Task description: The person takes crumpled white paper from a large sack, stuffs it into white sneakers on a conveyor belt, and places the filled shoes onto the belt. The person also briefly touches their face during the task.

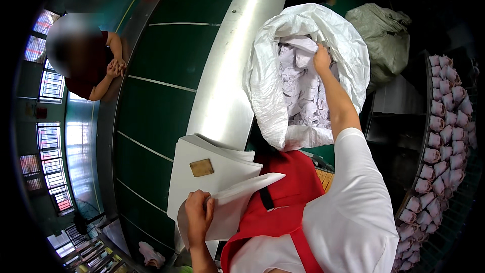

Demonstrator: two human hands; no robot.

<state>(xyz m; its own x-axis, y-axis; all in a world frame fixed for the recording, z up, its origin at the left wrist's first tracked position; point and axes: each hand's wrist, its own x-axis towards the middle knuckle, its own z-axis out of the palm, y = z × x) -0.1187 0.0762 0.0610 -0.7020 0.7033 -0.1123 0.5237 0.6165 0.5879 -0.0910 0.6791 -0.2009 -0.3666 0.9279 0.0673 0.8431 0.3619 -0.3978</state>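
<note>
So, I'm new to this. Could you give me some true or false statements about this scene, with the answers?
1. The right hand reaches into the white sack. True.
2. The left hand is inside the sack too. False: the left hand is at the edge of a white sheet.
3. A brown rectangular piece lies on white material. True.
4. A person across the green belt has clasped hands. True.
5. The belt has no lines. False: white lines cross the belt.
</note>
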